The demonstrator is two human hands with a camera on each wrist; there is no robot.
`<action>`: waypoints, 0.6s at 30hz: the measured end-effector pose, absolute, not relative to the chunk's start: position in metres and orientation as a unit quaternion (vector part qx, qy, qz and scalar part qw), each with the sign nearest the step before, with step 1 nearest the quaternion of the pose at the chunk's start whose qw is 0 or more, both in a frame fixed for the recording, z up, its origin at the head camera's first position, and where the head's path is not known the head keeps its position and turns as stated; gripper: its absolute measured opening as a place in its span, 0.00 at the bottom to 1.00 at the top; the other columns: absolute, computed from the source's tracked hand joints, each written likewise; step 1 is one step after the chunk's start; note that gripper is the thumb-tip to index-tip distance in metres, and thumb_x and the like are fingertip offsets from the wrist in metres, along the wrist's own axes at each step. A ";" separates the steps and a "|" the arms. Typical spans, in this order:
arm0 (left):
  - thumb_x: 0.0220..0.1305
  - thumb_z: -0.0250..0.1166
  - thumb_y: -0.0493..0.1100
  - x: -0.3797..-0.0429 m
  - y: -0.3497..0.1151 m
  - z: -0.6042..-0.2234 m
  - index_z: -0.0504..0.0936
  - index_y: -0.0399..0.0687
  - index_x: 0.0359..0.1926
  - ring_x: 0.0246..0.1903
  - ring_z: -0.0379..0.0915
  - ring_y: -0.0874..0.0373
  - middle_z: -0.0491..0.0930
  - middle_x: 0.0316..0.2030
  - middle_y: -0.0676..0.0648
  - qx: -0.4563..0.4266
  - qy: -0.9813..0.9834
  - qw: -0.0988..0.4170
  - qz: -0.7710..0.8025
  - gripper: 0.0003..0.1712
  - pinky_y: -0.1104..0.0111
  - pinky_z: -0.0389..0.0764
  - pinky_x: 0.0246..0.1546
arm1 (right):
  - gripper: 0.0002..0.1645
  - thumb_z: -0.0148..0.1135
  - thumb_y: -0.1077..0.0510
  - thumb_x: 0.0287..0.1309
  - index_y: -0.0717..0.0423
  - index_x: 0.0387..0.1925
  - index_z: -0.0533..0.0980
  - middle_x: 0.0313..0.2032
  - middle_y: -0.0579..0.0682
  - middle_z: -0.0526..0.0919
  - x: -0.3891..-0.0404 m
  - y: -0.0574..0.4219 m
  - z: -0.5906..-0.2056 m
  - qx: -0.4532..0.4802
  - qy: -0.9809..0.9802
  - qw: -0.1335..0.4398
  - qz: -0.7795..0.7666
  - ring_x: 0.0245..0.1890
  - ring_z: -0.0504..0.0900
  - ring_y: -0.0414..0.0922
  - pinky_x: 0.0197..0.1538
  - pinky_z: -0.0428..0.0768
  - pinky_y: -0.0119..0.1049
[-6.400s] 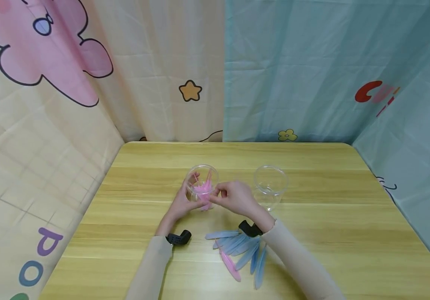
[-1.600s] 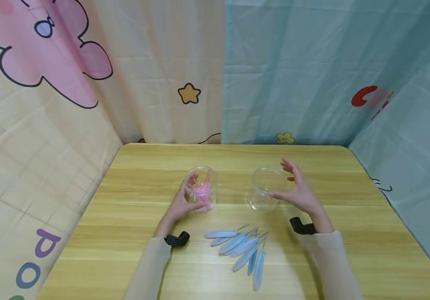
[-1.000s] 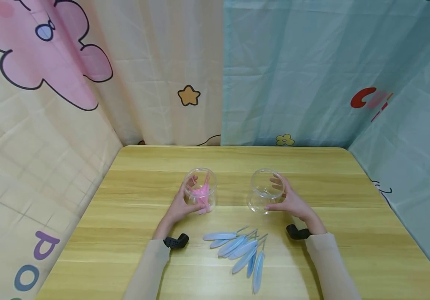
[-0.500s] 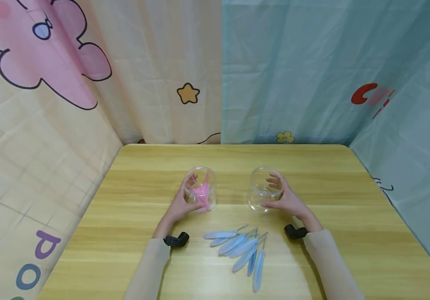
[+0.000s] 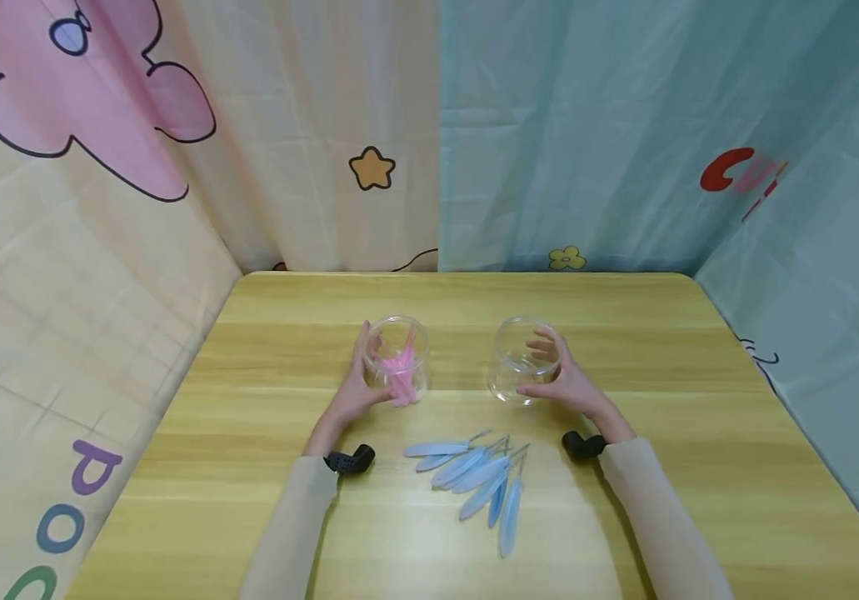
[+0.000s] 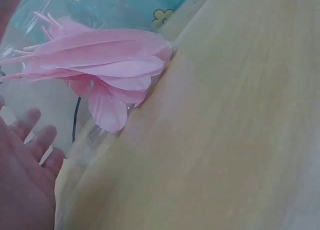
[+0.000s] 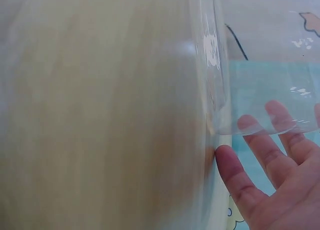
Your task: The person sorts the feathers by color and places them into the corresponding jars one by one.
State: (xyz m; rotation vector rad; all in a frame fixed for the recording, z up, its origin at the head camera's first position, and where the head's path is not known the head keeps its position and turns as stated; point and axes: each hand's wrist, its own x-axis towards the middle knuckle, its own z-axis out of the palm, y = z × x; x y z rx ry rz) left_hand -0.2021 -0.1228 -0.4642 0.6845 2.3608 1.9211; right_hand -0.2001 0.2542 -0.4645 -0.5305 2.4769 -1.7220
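Note:
Pink feathers (image 5: 402,379) stand bunched inside the left clear plastic cup (image 5: 425,367), upright on the table. My left hand (image 5: 350,390) is beside that cup's left side, its fingers loosely spread; the left wrist view shows the fingertips apart from the pink feathers (image 6: 110,65), with the cup's wall between. Around the right clear cup (image 5: 506,367), which has nothing in it, my right hand (image 5: 577,390) curves, thumb in front and fingers behind. In the right wrist view several fingertips show through the cup wall (image 7: 280,90). Several pale blue feathers (image 5: 481,473) lie fanned out in front of both cups.
A wooden table (image 5: 249,350) carries everything. Printed curtains (image 5: 309,133) enclose its back and sides. Black wrist cameras (image 5: 354,460) sit on both wrists.
The pink feather lying among the blue ones has left the table. My right hand moved from the left cup to the right one. My left fingers have loosened from the left cup.

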 end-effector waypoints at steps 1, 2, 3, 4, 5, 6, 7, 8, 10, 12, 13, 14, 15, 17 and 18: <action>0.49 0.75 0.46 -0.201 -0.123 -0.463 0.30 0.46 0.74 0.70 0.37 0.39 0.41 0.71 0.33 0.219 0.751 0.001 0.622 0.68 0.41 0.40 0.63 | 0.60 0.75 0.63 0.45 0.51 0.69 0.44 0.65 0.66 0.59 -0.202 0.255 -0.468 -0.173 0.809 0.038 -0.561 0.64 0.58 0.65 0.58 0.53 0.69; 0.51 0.73 0.53 -0.199 -0.122 -0.462 0.30 0.44 0.73 0.70 0.36 0.39 0.40 0.71 0.33 0.219 0.748 -0.015 0.626 0.68 0.41 0.39 0.63 | 0.60 0.75 0.62 0.45 0.50 0.70 0.44 0.65 0.65 0.59 -0.204 0.255 -0.472 -0.171 0.810 0.037 -0.560 0.64 0.58 0.64 0.59 0.53 0.69; 0.52 0.70 0.60 -0.197 -0.120 -0.461 0.31 0.42 0.73 0.69 0.36 0.38 0.39 0.71 0.32 0.219 0.744 -0.038 0.630 0.67 0.40 0.38 0.62 | 0.60 0.75 0.61 0.45 0.48 0.70 0.44 0.65 0.64 0.59 -0.205 0.256 -0.476 -0.171 0.811 0.036 -0.558 0.64 0.58 0.63 0.59 0.53 0.69; 0.53 0.67 0.65 -0.197 -0.117 -0.459 0.33 0.39 0.73 0.69 0.36 0.37 0.40 0.71 0.31 0.221 0.735 -0.071 0.637 0.67 0.39 0.38 0.62 | 0.60 0.76 0.60 0.45 0.47 0.70 0.45 0.65 0.63 0.60 -0.206 0.256 -0.477 -0.169 0.814 0.035 -0.555 0.64 0.58 0.62 0.59 0.53 0.68; 0.53 0.63 0.69 -0.196 -0.114 -0.458 0.36 0.35 0.72 0.69 0.37 0.36 0.41 0.70 0.30 0.223 0.726 -0.113 0.641 0.66 0.39 0.38 0.62 | 0.60 0.76 0.59 0.45 0.45 0.70 0.45 0.65 0.62 0.60 -0.208 0.257 -0.478 -0.166 0.816 0.035 -0.553 0.64 0.59 0.62 0.59 0.54 0.68; 0.55 0.60 0.71 -0.195 -0.110 -0.456 0.39 0.32 0.71 0.68 0.39 0.35 0.43 0.69 0.29 0.228 0.716 -0.165 0.639 0.64 0.40 0.39 0.63 | 0.60 0.76 0.58 0.45 0.45 0.69 0.45 0.65 0.61 0.60 -0.208 0.257 -0.479 -0.166 0.817 0.035 -0.551 0.64 0.59 0.61 0.59 0.54 0.68; 0.57 0.58 0.70 -0.196 -0.106 -0.456 0.44 0.28 0.70 0.67 0.43 0.35 0.46 0.68 0.28 0.237 0.708 -0.226 0.626 0.61 0.42 0.42 0.63 | 0.60 0.76 0.57 0.44 0.45 0.70 0.45 0.65 0.60 0.61 -0.209 0.258 -0.479 -0.165 0.817 0.035 -0.551 0.64 0.59 0.61 0.59 0.54 0.68; 0.58 0.57 0.69 -0.197 -0.102 -0.455 0.49 0.25 0.68 0.65 0.47 0.34 0.51 0.66 0.27 0.243 0.699 -0.289 0.607 0.58 0.44 0.46 0.63 | 0.60 0.76 0.56 0.44 0.45 0.70 0.45 0.65 0.60 0.61 -0.209 0.258 -0.480 -0.166 0.817 0.036 -0.551 0.64 0.59 0.61 0.59 0.54 0.68; 0.58 0.58 0.64 -0.198 -0.094 -0.454 0.59 0.22 0.61 0.60 0.56 0.35 0.60 0.60 0.27 0.265 0.678 -0.406 0.552 0.50 0.48 0.54 0.61 | 0.60 0.76 0.56 0.44 0.47 0.70 0.45 0.65 0.60 0.61 -0.208 0.258 -0.479 -0.166 0.816 0.037 -0.552 0.64 0.59 0.61 0.59 0.55 0.68; 0.57 0.60 0.60 -0.198 -0.085 -0.450 0.67 0.24 0.53 0.53 0.63 0.37 0.68 0.52 0.29 0.312 0.665 -0.484 0.476 0.41 0.52 0.62 0.56 | 0.60 0.76 0.56 0.45 0.48 0.70 0.45 0.65 0.60 0.61 -0.208 0.258 -0.478 -0.166 0.816 0.040 -0.552 0.64 0.58 0.61 0.59 0.54 0.68; 0.57 0.61 0.59 -0.197 -0.080 -0.448 0.70 0.27 0.50 0.50 0.66 0.39 0.70 0.49 0.31 0.343 0.663 -0.502 0.437 0.37 0.55 0.66 0.54 | 0.60 0.76 0.57 0.45 0.48 0.70 0.44 0.65 0.60 0.60 -0.207 0.258 -0.478 -0.166 0.816 0.041 -0.552 0.64 0.58 0.61 0.59 0.54 0.68; 0.56 0.63 0.58 -0.195 -0.075 -0.444 0.72 0.30 0.47 0.48 0.69 0.41 0.73 0.47 0.33 0.376 0.664 -0.503 0.406 0.33 0.56 0.68 0.52 | 0.60 0.76 0.58 0.45 0.49 0.70 0.44 0.65 0.61 0.60 -0.207 0.257 -0.477 -0.167 0.816 0.042 -0.552 0.65 0.58 0.62 0.59 0.54 0.68; 0.56 0.64 0.57 -0.192 -0.069 -0.441 0.75 0.33 0.45 0.46 0.71 0.44 0.75 0.45 0.36 0.411 0.671 -0.486 0.380 0.30 0.58 0.71 0.49 | 0.60 0.76 0.59 0.45 0.49 0.70 0.44 0.65 0.61 0.60 -0.206 0.257 -0.476 -0.166 0.814 0.044 -0.555 0.65 0.58 0.62 0.59 0.54 0.68; 0.54 0.67 0.57 -0.185 -0.057 -0.435 0.79 0.40 0.43 0.43 0.73 0.50 0.77 0.42 0.43 0.466 0.703 -0.416 0.339 0.25 0.62 0.73 0.46 | 0.60 0.75 0.61 0.45 0.50 0.70 0.44 0.65 0.64 0.59 -0.204 0.255 -0.471 -0.167 0.810 0.046 -0.560 0.64 0.57 0.64 0.59 0.54 0.68; 0.54 0.68 0.57 -0.181 -0.051 -0.434 0.80 0.43 0.42 0.42 0.74 0.53 0.78 0.41 0.47 0.480 0.728 -0.367 0.322 0.24 0.64 0.73 0.46 | 0.60 0.75 0.61 0.45 0.51 0.70 0.43 0.65 0.65 0.59 -0.203 0.254 -0.468 -0.170 0.809 0.047 -0.561 0.64 0.57 0.65 0.59 0.54 0.68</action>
